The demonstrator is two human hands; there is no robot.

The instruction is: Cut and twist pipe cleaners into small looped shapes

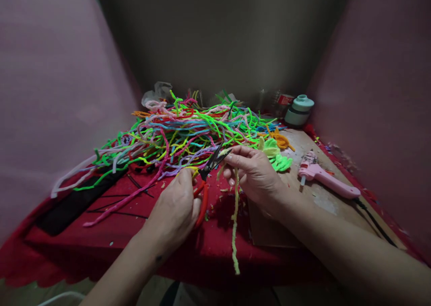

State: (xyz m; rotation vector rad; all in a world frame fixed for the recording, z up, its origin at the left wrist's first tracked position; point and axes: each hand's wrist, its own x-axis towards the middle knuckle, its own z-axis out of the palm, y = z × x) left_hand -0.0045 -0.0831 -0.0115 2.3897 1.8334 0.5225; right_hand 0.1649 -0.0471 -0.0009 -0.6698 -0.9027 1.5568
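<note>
My left hand (177, 206) is wrapped round the handles of a pair of scissors (203, 173), one handle red and one yellow. The dark blades stand apart and point up to the right, around the pale yellow fuzzy tip near my right fingertips. Between its thumb and fingers, my right hand (251, 169) pinches a pale yellow pipe cleaner (235, 220). One long end hangs straight down past the table edge, and a shorter piece bends below the blades. Just beyond my right hand lie green and pale yellow fuzzy leaf shapes (278, 155).
A large heap of coloured pipe cleaners (198, 126) spreads across the back of the red-covered table (134, 243). To the right, a pink glue gun (325, 177) rests on a brown board (279, 232), its cord trailing forward. A teal bottle (299, 111) stands behind; a black strip (72, 207) lies left.
</note>
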